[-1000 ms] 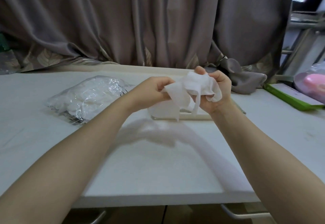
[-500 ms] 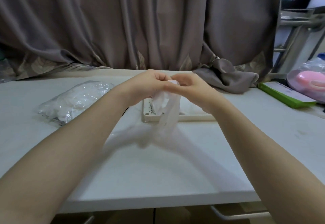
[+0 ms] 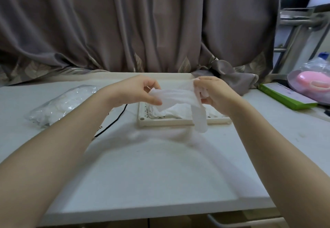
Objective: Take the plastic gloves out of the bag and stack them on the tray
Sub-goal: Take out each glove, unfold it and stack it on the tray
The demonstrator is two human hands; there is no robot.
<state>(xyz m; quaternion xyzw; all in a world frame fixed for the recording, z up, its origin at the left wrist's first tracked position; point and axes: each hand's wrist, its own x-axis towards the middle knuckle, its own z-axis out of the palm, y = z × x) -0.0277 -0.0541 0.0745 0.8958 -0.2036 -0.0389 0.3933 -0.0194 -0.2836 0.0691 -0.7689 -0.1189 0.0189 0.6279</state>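
Fingers of left hand (image 3: 137,91) and right hand (image 3: 213,93) pinch a thin translucent plastic glove (image 3: 178,96), now stretched wider, hiding much of the white rectangular tray (image 3: 142,120).

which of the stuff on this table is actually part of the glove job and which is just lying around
Part of the job:
- glove stretched between left hand and right hand
- tray, gloves already in it
- bag of gloves

Just lying about:
- black cable
- green box
- pink item in a plastic bag
- curtain
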